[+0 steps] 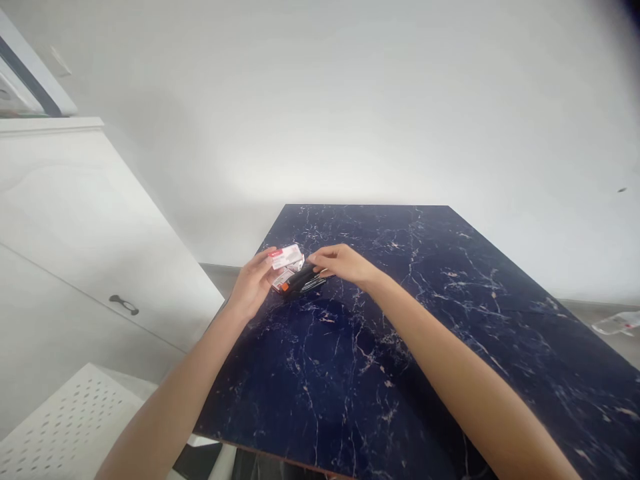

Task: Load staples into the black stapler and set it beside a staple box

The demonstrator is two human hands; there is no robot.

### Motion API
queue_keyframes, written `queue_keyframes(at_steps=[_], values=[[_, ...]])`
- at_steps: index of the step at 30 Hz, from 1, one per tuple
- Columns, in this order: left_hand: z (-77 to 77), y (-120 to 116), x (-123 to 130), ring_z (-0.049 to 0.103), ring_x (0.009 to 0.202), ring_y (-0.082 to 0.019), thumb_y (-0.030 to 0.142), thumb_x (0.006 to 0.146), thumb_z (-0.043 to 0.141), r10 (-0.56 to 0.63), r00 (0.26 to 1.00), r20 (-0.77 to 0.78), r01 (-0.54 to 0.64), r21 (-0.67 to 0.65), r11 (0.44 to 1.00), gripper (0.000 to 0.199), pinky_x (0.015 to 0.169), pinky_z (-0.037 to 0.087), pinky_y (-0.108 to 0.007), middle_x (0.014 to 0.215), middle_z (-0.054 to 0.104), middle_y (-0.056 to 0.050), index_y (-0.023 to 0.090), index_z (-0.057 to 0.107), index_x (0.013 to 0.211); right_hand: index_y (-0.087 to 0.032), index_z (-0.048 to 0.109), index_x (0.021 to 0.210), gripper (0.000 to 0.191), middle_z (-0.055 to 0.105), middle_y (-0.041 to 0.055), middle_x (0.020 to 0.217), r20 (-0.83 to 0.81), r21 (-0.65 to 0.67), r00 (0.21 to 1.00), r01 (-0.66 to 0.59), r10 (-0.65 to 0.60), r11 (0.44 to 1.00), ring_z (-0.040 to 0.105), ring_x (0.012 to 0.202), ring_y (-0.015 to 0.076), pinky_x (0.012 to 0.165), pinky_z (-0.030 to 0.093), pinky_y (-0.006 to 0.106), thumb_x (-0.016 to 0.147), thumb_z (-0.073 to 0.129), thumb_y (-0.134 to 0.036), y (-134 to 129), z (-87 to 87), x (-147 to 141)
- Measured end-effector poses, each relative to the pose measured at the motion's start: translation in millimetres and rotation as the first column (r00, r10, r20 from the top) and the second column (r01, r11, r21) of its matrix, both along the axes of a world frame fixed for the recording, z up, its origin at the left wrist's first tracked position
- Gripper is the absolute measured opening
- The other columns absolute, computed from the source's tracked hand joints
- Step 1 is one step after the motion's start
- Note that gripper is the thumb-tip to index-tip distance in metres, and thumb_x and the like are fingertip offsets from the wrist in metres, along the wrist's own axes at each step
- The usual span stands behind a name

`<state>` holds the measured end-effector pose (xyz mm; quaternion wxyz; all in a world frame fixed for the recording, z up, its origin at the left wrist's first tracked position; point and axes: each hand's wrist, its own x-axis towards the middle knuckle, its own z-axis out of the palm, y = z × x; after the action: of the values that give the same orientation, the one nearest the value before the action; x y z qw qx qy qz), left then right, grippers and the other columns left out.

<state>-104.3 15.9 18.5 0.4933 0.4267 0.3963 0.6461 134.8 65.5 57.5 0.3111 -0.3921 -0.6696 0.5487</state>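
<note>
Over the left part of the dark blue marbled table point(340, 353), my left hand point(254, 280) holds a small white and red box point(286, 257) between thumb and fingers. Just below the box is a black pouch point(300, 279), with white packets and an orange patch showing at its left end. The fingers of my right hand point(337, 261) are closed at the upper right edge of the pouch. Whether they pinch the pouch or something small at its edge is hidden.
A white cabinet point(75, 220) with a dark handle stands on the left. Below it is a white perforated surface point(75, 413). A pale wall rises behind the table. A clear plastic item point(617, 323) lies beyond the table's right edge.
</note>
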Motion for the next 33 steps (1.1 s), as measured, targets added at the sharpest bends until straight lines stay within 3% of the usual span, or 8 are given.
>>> queue_keyframes(at_steps=[4, 9, 11, 14, 19, 21, 26, 33], values=[[-11.5, 13.5, -24.1, 0.067, 0.105, -0.027, 0.044, 0.081, 0.076, 0.239, 0.866, -0.439, -0.248, 0.038, 0.968, 0.025, 0.092, 0.053, -0.038, 0.107, 0.075, -0.007, 0.023, 0.076, 0.094, -0.024, 0.076, 0.109, 0.03, 0.076, 0.0074, 0.108, 0.21, 0.316, 0.944, 0.18, -0.254, 0.931, 0.071, 0.097, 0.023, 0.086, 0.057, 0.034, 0.095, 0.058, -0.043, 19.3, -3.0, 24.2], [-20.3, 18.5, -43.3, 0.065, 0.096, -0.032, 0.039, 0.076, 0.077, 0.192, 0.528, -0.827, -0.22, 0.085, 0.972, 0.016, 0.095, 0.044, -0.042, 0.09, 0.075, -0.009, 0.025, 0.078, 0.083, -0.02, 0.068, 0.123, 0.035, 0.073, 0.0109, 0.12, 0.484, 0.385, 0.825, 0.097, -0.29, 0.918, 0.068, 0.11, 0.0272, 0.099, 0.05, 0.038, 0.089, 0.063, -0.029, 29.2, -39.2, 28.3], [-20.3, 16.8, -42.1, 0.065, 0.094, -0.031, 0.043, 0.079, 0.073, 0.176, 0.505, -0.845, -0.183, 0.095, 0.979, 0.024, 0.092, 0.044, -0.039, 0.096, 0.075, -0.01, 0.025, 0.079, 0.093, -0.019, 0.065, 0.127, 0.038, 0.072, 0.0109, 0.122, 0.464, 0.355, 0.84, 0.114, -0.281, 0.928, 0.068, 0.112, 0.0261, 0.101, 0.049, 0.038, 0.09, 0.062, -0.028, 25.6, -55.3, 23.3], [-21.6, 13.5, -37.1, 0.064, 0.099, -0.032, 0.047, 0.075, 0.077, 0.117, 0.589, -0.799, -0.087, 0.082, 0.993, 0.039, 0.092, 0.044, -0.037, 0.103, 0.075, -0.011, 0.024, 0.077, 0.106, -0.018, 0.058, 0.135, 0.046, 0.068, 0.012, 0.132, 0.374, 0.338, 0.867, 0.201, -0.328, 0.919, 0.068, 0.113, 0.025, 0.102, 0.05, 0.039, 0.09, 0.06, -0.028, 14.3, -71.0, 18.9], [-27.8, 12.0, -32.5, 0.061, 0.11, -0.036, 0.043, 0.073, 0.08, 0.112, 0.586, -0.802, -0.025, 0.119, 0.993, 0.043, 0.098, 0.042, -0.039, 0.109, 0.074, -0.014, 0.023, 0.075, 0.11, -0.02, 0.042, 0.15, 0.066, 0.05, 0.0134, 0.153, 0.239, 0.243, 0.949, 0.147, -0.206, 0.959, 0.058, 0.132, 0.0243, 0.111, 0.046, 0.039, 0.088, 0.064, -0.029, -6.4, -77.2, 27.9], [-26.5, 11.4, -30.9, 0.061, 0.11, -0.036, 0.04, 0.078, 0.075, 0.108, 0.476, -0.873, -0.034, 0.104, 0.994, 0.04, 0.099, 0.042, -0.042, 0.114, 0.073, -0.014, 0.023, 0.073, 0.115, -0.021, 0.039, 0.152, 0.07, 0.047, 0.013, 0.156, 0.205, 0.211, 0.968, 0.104, -0.148, 0.972, 0.051, 0.139, 0.0242, 0.116, 0.041, 0.041, 0.088, 0.064, -0.03, -13.0, -78.5, 32.2], [-9.4, 6.5, -29.4, 0.056, 0.119, -0.038, 0.027, 0.096, 0.045, 0.283, -0.028, -0.959, -0.267, 0.28, 0.922, 0.037, 0.102, 0.04, -0.052, 0.122, 0.072, -0.013, 0.021, 0.067, 0.124, -0.021, 0.043, 0.15, 0.067, 0.051, 0.0118, 0.153, 0.216, 0.319, 0.957, 0.119, -0.194, 0.94, 0.048, 0.141, 0.0257, 0.12, 0.037, 0.047, 0.087, 0.064, -0.028, -24.4, -85.2, 29.8], [-18.7, 14.9, -46.4, 0.055, 0.12, -0.039, 0.032, 0.096, 0.045, 0.151, -0.115, -0.982, -0.195, 0.171, 0.966, 0.037, 0.1, 0.043, -0.052, 0.13, 0.068, -0.012, 0.022, 0.071, 0.121, -0.02, 0.053, 0.142, 0.055, 0.063, 0.0111, 0.138, 0.265, 0.422, 0.905, 0.203, -0.334, 0.884, 0.059, 0.129, 0.027, 0.112, 0.045, 0.045, 0.087, 0.061, -0.025, -31.4, -90.5, 20.0]])
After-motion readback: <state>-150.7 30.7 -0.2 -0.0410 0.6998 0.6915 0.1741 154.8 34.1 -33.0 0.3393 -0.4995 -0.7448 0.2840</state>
